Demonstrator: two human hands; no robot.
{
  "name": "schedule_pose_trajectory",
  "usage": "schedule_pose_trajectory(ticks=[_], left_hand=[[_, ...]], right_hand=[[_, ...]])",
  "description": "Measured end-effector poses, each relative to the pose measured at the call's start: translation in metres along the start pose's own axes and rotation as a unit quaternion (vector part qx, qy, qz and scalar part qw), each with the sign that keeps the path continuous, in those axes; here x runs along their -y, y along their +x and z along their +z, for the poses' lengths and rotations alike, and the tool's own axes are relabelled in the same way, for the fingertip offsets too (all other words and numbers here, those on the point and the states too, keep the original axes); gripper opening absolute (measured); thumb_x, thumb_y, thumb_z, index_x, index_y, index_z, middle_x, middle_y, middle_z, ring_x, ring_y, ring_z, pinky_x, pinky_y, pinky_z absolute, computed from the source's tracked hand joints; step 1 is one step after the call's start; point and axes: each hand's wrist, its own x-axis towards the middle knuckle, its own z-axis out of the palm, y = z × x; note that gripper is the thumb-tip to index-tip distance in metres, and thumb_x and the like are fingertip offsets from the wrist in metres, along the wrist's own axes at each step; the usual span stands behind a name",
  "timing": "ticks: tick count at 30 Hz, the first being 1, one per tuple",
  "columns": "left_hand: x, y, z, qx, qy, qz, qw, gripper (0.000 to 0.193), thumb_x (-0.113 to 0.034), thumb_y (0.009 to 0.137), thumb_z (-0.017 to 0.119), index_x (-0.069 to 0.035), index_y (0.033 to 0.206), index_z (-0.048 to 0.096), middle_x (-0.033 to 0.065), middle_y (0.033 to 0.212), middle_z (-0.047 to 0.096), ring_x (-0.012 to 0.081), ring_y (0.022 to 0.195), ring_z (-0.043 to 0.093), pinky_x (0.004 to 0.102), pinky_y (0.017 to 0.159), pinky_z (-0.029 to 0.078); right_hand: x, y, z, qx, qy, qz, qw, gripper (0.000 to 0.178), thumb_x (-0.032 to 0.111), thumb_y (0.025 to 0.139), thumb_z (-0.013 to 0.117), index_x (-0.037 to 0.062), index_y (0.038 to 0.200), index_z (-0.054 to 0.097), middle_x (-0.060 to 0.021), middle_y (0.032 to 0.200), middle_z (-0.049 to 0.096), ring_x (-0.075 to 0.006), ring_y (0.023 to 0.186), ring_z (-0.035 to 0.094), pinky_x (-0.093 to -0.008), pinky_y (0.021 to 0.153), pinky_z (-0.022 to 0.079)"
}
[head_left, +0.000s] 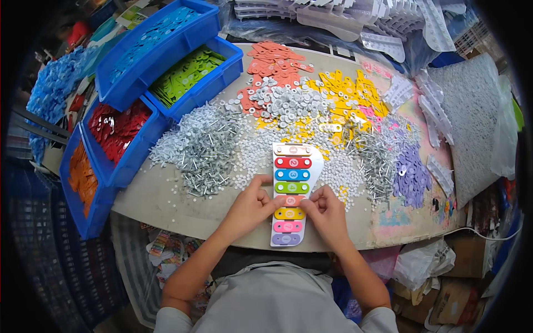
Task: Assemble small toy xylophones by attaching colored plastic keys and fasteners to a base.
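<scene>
Toy xylophone (290, 187) nr worktop (191, 216) front edge; L hand (256, 204) & R hand (327, 215) flank it, fingers bunched, can't tell if pinching; bare strip to its L.

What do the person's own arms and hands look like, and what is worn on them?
The left hand and the right hand are bare, without gloves; no ring or watch is visible. The forearms are uncovered too. Pale grey short sleeves show at the picture's lower edge.
</scene>
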Motion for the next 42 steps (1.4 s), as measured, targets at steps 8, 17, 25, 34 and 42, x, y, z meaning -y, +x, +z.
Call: schedule_pose_trajectory(ticks=[8,17,25,34,42], left_hand=[[-0.006,0.020,-0.001,0.104,-0.057,-0.027,0.993,0.062,-0.027,0.097,0.077,0.001,0.139,0.041,0.0057,0.087,0.072,0.0071,0.075,0.067,0.0216,0.060,0.045],[0.004,0.022,-0.004,0.112,-0.041,0.008,0.993,0.061,-0.028,0.099,0.074,0.000,0.139,0.038,0.0065,0.078,0.068,0.0071,0.067,0.063,0.0254,0.056,0.043],[-0.020,-0.005,-0.035,-0.017,0.069,0.015,0.997,0.048,-0.025,0.098,0.074,-0.003,0.136,0.053,0.0017,0.075,0.064,0.0075,0.069,0.058,0.0283,0.060,0.043],[0.035,-0.030,-0.190,-0.417,0.328,0.137,0.837,0.012,-0.004,0.094,0.068,0.001,0.104,0.070,0.0116,0.096,0.070,0.0225,0.085,0.067,0.0330,0.076,0.052],[0.050,-0.035,-0.201,-0.404,0.378,0.092,0.828,0.005,-0.003,0.093,0.068,0.000,0.097,0.069,0.0132,0.094,0.064,0.0260,0.084,0.064,0.0351,0.076,0.052]], right_hand=[[0.005,0.021,-0.021,0.199,0.107,0.195,0.954,0.030,0.034,0.102,0.069,0.0084,0.099,0.055,-0.0020,0.065,0.063,-0.0110,0.047,0.057,-0.0231,0.041,0.038],[0.009,0.029,-0.020,0.221,0.070,0.225,0.946,0.032,0.036,0.103,0.068,0.0081,0.092,0.057,-0.0008,0.066,0.059,-0.0119,0.047,0.058,-0.0238,0.043,0.043],[-0.004,0.016,-0.015,0.175,0.079,0.162,0.968,0.027,0.032,0.106,0.062,0.0085,0.093,0.056,-0.0011,0.067,0.058,-0.0110,0.049,0.057,-0.0233,0.042,0.040],[-0.040,-0.015,-0.003,-0.065,0.175,-0.014,0.982,0.017,0.016,0.108,0.056,0.0046,0.096,0.056,-0.0011,0.066,0.056,-0.0084,0.051,0.054,-0.0238,0.047,0.044],[-0.029,-0.003,-0.033,-0.101,-0.096,-0.149,0.979,0.008,0.010,0.101,0.065,0.0026,0.100,0.066,-0.0071,0.075,0.066,-0.0170,0.062,0.065,-0.0304,0.058,0.052]])
